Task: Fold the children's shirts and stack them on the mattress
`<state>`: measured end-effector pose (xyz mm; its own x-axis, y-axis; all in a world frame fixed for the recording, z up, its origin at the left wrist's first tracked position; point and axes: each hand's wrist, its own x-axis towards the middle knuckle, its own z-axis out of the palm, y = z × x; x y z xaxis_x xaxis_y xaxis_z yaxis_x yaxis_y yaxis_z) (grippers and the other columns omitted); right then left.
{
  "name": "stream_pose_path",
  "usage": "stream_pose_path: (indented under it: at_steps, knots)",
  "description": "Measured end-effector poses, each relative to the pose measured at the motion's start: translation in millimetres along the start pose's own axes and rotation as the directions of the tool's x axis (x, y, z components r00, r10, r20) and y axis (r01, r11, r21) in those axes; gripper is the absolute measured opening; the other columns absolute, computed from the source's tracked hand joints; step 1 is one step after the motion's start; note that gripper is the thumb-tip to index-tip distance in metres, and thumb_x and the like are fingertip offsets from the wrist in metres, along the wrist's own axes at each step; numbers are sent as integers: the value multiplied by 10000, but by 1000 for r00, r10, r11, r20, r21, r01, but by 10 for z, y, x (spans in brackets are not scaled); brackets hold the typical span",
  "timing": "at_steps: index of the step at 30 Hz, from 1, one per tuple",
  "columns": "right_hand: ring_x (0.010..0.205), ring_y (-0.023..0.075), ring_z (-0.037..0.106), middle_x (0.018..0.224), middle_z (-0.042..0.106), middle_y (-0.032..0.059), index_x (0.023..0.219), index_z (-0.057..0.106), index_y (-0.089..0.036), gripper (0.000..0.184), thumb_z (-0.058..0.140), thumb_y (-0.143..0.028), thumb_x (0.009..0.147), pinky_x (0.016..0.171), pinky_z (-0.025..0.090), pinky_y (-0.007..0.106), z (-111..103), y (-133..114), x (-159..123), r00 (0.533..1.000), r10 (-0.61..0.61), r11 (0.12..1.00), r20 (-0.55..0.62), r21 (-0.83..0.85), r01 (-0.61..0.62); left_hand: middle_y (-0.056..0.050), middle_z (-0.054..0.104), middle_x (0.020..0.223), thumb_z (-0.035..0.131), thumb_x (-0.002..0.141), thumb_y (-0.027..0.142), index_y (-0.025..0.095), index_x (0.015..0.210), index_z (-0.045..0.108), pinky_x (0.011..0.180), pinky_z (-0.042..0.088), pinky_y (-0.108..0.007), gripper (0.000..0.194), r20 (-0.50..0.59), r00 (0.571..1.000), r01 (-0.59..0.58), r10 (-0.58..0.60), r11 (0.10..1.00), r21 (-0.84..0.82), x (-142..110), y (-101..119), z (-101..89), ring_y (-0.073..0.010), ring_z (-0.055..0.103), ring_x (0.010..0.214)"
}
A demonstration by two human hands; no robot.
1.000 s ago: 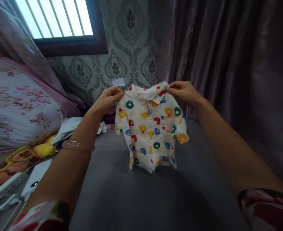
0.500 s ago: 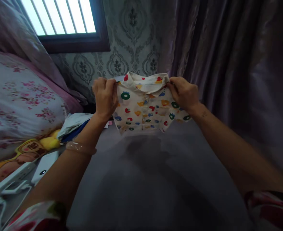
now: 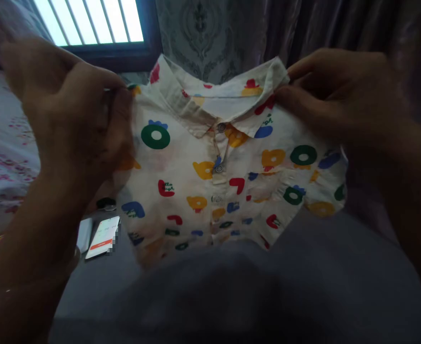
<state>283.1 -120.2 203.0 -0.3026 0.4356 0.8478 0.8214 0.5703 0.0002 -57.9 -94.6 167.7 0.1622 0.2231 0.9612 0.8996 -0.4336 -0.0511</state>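
Note:
A small white button-up shirt (image 3: 182, 157) with colourful printed shapes hangs upright in front of me, its front facing my way. Two buttons show below the open collar. My left hand (image 3: 78, 105) pinches the shoulder at the left of the collar. At the collar's right side, my right hand (image 3: 332, 95) grips the fabric between thumb and fingers. One short sleeve droops under the right hand; the other is mostly hidden behind my left hand. The lower part of the shirt slants away above the grey bed surface.
A phone (image 3: 103, 237) with its screen lit lies on the grey sheet (image 3: 232, 296) at the left, beside a white object (image 3: 84, 235). Floral fabric (image 3: 6, 134) is at the far left. Behind are a barred window (image 3: 92, 21), patterned wallpaper (image 3: 210, 38) and dark curtains (image 3: 339, 28).
Both hands have brought the shirt much closer to me and slightly higher, still holding it by the shoulders. The lit phone has come into sight at the left.

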Motion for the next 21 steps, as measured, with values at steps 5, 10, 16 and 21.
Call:
stream_pose_path:
  at_steps: [5, 10, 16, 21]
  knots:
    - [526, 123, 548, 649, 631, -6, 900, 673, -240, 314, 635, -540, 813, 424, 392, 233, 546, 389, 59, 939, 93, 889, 330, 398, -228, -53, 531, 825, 523, 878, 377, 210, 819, 672, 871, 432, -428, 232, 164, 983, -66, 80, 994, -89, -102, -94, 448, -239, 540, 888]
    - [600, 132, 568, 726, 669, 5, 917, 682, -185, 333, 575, -493, 851, 512, 398, 233, 1445, 898, -322, 825, 107, 908, 554, 283, -308, -56, 561, 856, 437, 922, 326, 205, 852, 645, 793, 389, -360, 250, 506, 862, 6, 42, 996, -93, -727, -267, 1381, -212, 489, 836]
    - [885, 212, 648, 998, 711, 70, 1113, 620, -223, 337, 380, -420, 982, 710, 414, 277, 2440, 1118, -1066, 723, 260, 965, 640, -146, -218, -132, 575, 976, 323, 973, 288, 167, 965, 612, 805, 344, -394, 314, 715, 698, 39, -38, 999, 14, -1692, -349, 2371, -266, 480, 925]
    - [951, 238, 654, 1086, 698, 88, 1159, 556, -240, 385, 265, -445, 1014, 727, 408, 295, 2919, 1140, -1449, 608, 346, 934, 714, -322, -153, -140, 575, 1020, 319, 971, 270, 190, 1023, 593, 799, 342, -411, 290, 780, 624, 53, -39, 999, 8, -2129, -397, 2710, -281, 467, 951]
